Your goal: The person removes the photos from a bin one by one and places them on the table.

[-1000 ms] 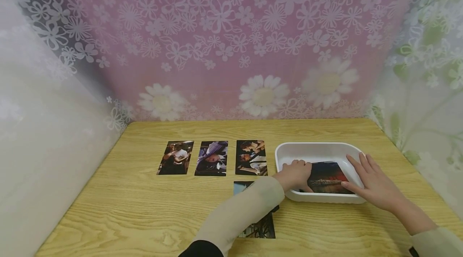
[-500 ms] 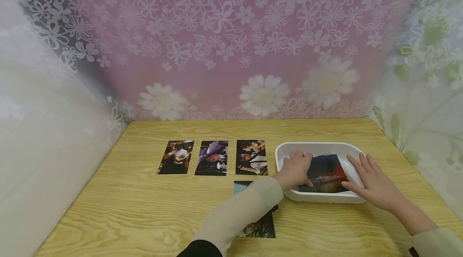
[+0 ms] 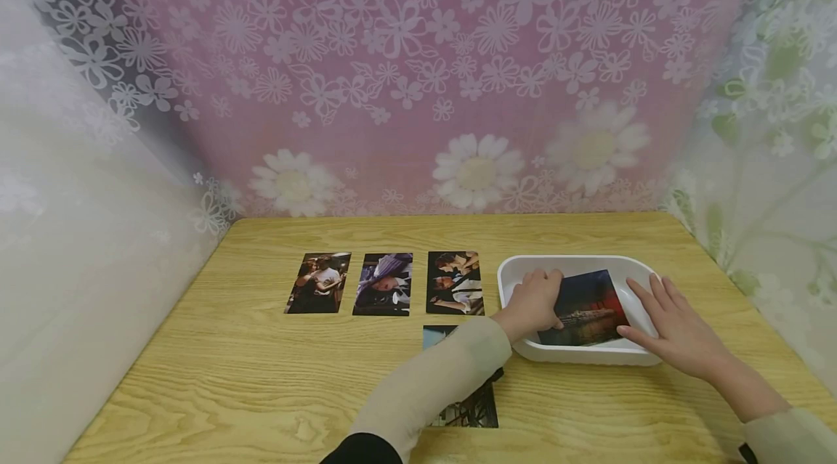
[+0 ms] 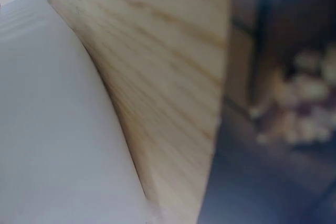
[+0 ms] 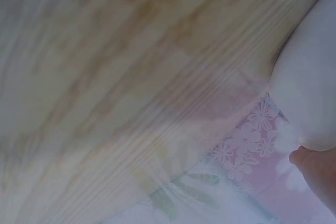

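Note:
A white plastic tray (image 3: 578, 356) stands on the right half of the table. Inside it, a dark photo card (image 3: 582, 315) with a lit ship and a red glow lies tilted, its far end raised. My left hand (image 3: 532, 303) reaches over the tray's left side and grips the card by its left edge, thumb on its face. Across the tray's right rim rests my right hand (image 3: 676, 333), fingers spread, thumb tip close to the card's right edge. The right wrist view catches only a finger (image 5: 315, 169) at the tray wall (image 5: 310, 77).
Three photo cards lie in a row left of the tray: a couple (image 3: 318, 284), a purple one (image 3: 383, 286) and a group (image 3: 454, 282). More cards (image 3: 474, 409) lie below, partly under the left sleeve (image 3: 431, 377). Patterned curtains enclose the wooden table (image 3: 261, 377).
My left hand has drawn the ship photo's far end upward and slightly left, so more of its face shows. My right hand has stayed on the tray rim.

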A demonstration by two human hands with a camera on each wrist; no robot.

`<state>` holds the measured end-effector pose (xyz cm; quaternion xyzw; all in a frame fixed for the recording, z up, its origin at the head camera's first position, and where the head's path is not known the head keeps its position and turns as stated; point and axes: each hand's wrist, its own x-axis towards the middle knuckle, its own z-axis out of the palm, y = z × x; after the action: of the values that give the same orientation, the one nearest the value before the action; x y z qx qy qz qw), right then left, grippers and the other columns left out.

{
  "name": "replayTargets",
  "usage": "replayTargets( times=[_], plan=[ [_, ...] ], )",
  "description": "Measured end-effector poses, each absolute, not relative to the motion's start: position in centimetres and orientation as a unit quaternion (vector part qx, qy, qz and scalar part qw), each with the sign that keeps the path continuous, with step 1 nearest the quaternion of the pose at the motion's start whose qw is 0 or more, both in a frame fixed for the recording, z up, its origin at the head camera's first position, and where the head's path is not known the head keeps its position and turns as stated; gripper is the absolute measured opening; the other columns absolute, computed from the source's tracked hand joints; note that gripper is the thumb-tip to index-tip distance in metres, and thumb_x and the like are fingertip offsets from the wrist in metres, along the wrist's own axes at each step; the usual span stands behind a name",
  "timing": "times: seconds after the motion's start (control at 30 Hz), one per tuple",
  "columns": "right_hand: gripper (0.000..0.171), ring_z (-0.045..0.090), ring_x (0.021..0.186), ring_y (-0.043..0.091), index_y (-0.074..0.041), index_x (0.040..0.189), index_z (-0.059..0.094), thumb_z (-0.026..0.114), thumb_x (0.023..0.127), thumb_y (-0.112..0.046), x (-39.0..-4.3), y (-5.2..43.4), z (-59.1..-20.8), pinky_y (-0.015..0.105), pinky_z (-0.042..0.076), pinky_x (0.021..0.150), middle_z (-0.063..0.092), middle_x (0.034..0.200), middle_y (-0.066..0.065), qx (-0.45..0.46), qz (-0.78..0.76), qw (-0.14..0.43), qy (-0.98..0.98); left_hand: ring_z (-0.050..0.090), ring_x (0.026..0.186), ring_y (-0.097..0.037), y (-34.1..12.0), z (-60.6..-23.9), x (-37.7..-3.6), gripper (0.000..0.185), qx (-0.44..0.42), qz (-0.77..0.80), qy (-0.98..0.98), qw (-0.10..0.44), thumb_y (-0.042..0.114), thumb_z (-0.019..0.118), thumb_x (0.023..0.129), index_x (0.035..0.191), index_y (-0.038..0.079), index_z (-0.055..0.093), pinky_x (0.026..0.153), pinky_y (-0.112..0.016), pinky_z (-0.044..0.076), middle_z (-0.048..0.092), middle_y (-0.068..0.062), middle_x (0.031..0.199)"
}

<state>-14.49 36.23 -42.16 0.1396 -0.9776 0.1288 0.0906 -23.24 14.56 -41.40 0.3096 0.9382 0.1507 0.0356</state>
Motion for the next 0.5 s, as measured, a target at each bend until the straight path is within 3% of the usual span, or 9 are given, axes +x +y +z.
replayTargets(
  times=[0.13, 0.27, 0.5],
  plan=[
    [0.083, -0.015, 0.128, 0.036, -0.007, 0.143, 0.008, 0.057, 0.084, -0.039, -14.4, 36.2, -42.2, 0.04, -0.015, 0.099, 0.005, 0.136, 0.037, 0.137, 0.132, 0.087, -0.978, 0.046, 0.099, -0.009, 14.5, -41.3, -23.3, 0.065, 0.31, 0.149, 0.939, 0.014, 0.035, 0.077, 0.065, 0.121, 0.023, 0.045, 0.077, -0.028, 0.04, 0.049, 0.007, 0.11],
    [0.083, -0.015, 0.128, 0.036, -0.008, 0.143, 0.008, 0.057, 0.083, -0.039, -14.4, 36.1, -42.1, 0.04, -0.014, 0.1, 0.006, 0.136, 0.037, 0.137, 0.133, 0.087, -0.978, 0.05, 0.098, -0.008, 14.5, -41.0, -23.3, 0.055, 0.306, 0.171, 0.937, 0.004, 0.03, 0.07, 0.075, 0.123, 0.024, 0.045, 0.075, -0.025, 0.042, 0.051, 0.008, 0.112],
    [0.084, -0.013, 0.128, 0.037, -0.007, 0.142, 0.009, 0.059, 0.082, -0.037, -14.5, 36.0, -42.0, 0.04, -0.012, 0.101, 0.008, 0.135, 0.038, 0.147, 0.127, 0.104, -0.975, 0.051, 0.064, -0.003, 13.9, -39.9, -23.7, 0.036, 0.292, 0.262, 0.92, -0.007, 0.02, 0.056, 0.088, 0.123, 0.022, 0.046, 0.049, -0.017, 0.037, 0.055, 0.007, 0.104]
  ],
)
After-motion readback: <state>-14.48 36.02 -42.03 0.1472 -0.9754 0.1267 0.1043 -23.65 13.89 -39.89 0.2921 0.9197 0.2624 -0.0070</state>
